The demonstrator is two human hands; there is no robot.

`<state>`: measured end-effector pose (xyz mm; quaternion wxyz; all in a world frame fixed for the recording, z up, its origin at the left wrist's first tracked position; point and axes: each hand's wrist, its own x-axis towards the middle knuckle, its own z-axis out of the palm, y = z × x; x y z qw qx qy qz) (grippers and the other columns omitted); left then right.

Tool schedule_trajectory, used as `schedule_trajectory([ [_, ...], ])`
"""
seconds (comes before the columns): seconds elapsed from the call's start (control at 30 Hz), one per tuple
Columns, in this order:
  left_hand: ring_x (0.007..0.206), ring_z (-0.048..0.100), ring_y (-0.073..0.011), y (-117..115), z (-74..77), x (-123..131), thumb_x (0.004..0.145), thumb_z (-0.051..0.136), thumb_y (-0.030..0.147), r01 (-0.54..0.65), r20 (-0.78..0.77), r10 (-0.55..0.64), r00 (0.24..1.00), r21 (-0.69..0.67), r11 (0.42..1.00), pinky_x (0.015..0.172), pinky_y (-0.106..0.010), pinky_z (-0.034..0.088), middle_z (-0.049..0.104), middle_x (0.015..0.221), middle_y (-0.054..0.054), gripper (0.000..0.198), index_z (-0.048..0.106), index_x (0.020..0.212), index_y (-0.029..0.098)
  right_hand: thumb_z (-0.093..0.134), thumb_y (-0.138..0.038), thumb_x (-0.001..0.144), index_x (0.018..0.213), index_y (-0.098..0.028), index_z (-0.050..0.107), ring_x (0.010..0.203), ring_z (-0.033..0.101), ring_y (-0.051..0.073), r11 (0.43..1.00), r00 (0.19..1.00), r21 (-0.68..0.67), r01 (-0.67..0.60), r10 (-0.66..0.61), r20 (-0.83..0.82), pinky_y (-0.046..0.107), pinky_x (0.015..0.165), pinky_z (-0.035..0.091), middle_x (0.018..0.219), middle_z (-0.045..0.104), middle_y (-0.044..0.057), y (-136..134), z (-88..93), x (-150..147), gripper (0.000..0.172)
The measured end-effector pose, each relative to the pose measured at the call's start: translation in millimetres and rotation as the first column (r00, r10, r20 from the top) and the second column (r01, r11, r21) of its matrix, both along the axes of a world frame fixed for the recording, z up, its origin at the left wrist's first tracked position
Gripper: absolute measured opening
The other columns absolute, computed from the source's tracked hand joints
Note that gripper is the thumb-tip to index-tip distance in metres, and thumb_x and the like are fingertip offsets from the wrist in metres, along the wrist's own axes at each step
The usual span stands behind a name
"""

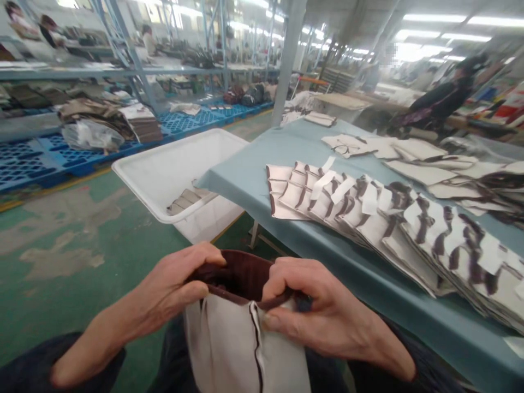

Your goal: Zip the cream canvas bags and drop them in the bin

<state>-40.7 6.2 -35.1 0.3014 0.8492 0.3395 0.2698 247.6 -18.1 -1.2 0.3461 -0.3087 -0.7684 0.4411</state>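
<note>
Brown lining shows at the mouth of the piece [241, 305] you hold low and near, over your lap, just short of the near edge of the table [254, 174]. Your left hand [172, 295] has its fingers curled shut over the left side of the brown rim, thumb pressed on the pale outer cloth; your right hand [327, 316] pinches the right side of the rim closed between thumb and fingers, close to the dark seam that runs down the middle. Both grips sit on the edge only, so a hard pull apart could, I judge, strain that seam or drag the rim out of one hand; the right pinch looks the slighter hold and would likely slip first. The body of the piece hangs free below your hands, and if it drops it would land on the green floor [82, 245], which looks scuffed and dusty and could mark the pale cloth. To your right, the row of finished pieces [368, 213] lies fanned along the table near its edge; a careless elbow could push the overlap out of order. The white tub [164, 169] stands farther off to the left, well apart from your hands.
</note>
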Motion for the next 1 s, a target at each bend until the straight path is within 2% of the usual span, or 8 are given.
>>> schedule_trajectory([
  [0.07,0.096,0.069,-0.0237,-1.5,12.6,16.9,0.099,0.032,0.087,0.069,0.06,-0.066,0.996,-0.05,0.996,0.087,-0.032,0.056,0.075,0.106,-0.008,0.079,0.071,0.108,0.019,0.078,-0.034,0.096,0.079,-0.021,0.067,0.066,0.053,0.012,0.999,0.999,-0.044,-0.02,0.018,-0.044,0.025,0.065,0.045,0.077,0.065,-0.002,1.8,2.6,0.1,0.025],
  [0.13,0.089,0.067,-0.0212,-4.7,21.7,33.0,0.098,0.04,0.088,0.1,0.078,-0.091,0.993,-0.113,0.989,0.082,-0.03,0.053,0.074,0.096,-0.005,0.075,0.072,0.098,0.02,0.077,-0.042,0.097,0.078,-0.021,0.066,0.067,0.052,0.013,0.997,0.998,-0.076,-0.025,0.02,-0.065,0.026,0.066,0.046,0.077,0.064,-0.001,3.1,0.8,1.3,0.03],
  [0.23,0.075,0.059,-0.0154,-7.6,26.5,49.6,0.104,0.064,0.06,0.146,0.133,-0.112,0.985,-0.275,0.95,0.07,-0.025,0.047,0.067,0.082,0.002,0.043,0.07,0.091,0.02,0.076,-0.045,0.097,0.08,-0.021,0.066,0.068,0.052,0.014,0.994,0.999,-0.113,-0.006,0.0,-0.053,0.028,0.071,0.048,0.076,0.063,-0.002,3.7,-6.8,5.5,0.032],
  [0.3,0.067,0.051,-0.0128,-6.8,25.0,56.0,0.097,0.073,0.04,0.193,0.177,-0.13,0.976,-0.412,0.89,0.062,-0.023,0.041,0.06,0.076,0.005,0.023,0.069,0.088,0.019,0.076,-0.043,0.097,0.08,-0.02,0.065,0.07,0.052,0.013,0.991,0.999,-0.133,0.008,-0.014,-0.041,0.028,0.072,0.047,0.076,0.063,-0.003,3.2,-13.1,9.2,0.03],
  [0.4,0.062,0.042,-0.011,-4.0,20.0,63.1,0.091,0.073,0.031,0.204,0.214,-0.102,0.972,-0.535,0.82,0.056,-0.021,0.033,0.051,0.069,0.007,0.016,0.067,0.083,0.018,0.078,-0.043,0.096,0.08,-0.02,0.065,0.07,0.052,0.013,0.986,0.999,-0.167,0.018,-0.026,-0.045,0.027,0.069,0.044,0.077,0.061,-0.003,1.9,-22.1,13.5,0.031],
  [0.63,0.061,0.044,-0.011,-6.6,12.8,70.2,0.092,0.072,0.031,0.155,0.253,-0.011,0.967,-0.553,0.819,0.057,-0.021,0.036,0.055,0.069,0.004,0.02,0.069,0.079,0.016,0.078,-0.058,0.093,0.081,-0.018,0.065,0.065,0.044,0.012,0.946,0.996,-0.323,-0.028,-0.003,-0.093,0.025,0.059,0.037,0.074,0.055,-0.004,4.7,-38.9,11.8,0.044],
  [0.83,0.061,0.047,-0.0112,-7.3,8.4,66.9,0.091,0.069,0.03,0.106,0.225,0.027,0.974,-0.557,0.824,0.058,-0.022,0.038,0.06,0.068,0.003,0.018,0.072,0.08,0.016,0.081,-0.06,0.091,0.081,-0.018,0.064,0.063,0.04,0.01,0.913,0.987,-0.401,-0.07,0.006,-0.158,0.023,0.057,0.035,0.072,0.051,-0.005,10.2,-49.6,9.8,0.047],
  [1.0,0.063,0.048,-0.0115,-7.6,11.5,69.9,0.09,0.064,0.03,0.055,0.16,0.038,0.986,-0.545,0.837,0.059,-0.022,0.038,0.058,0.069,0.004,0.018,0.068,0.079,0.017,0.078,-0.042,0.093,0.086,-0.017,0.068,0.063,0.044,0.01,0.934,0.993,-0.357,-0.021,-0.023,-0.118,0.023,0.057,0.036,0.072,0.057,-0.004,9.0,-46.1,11.0,0.028],
])
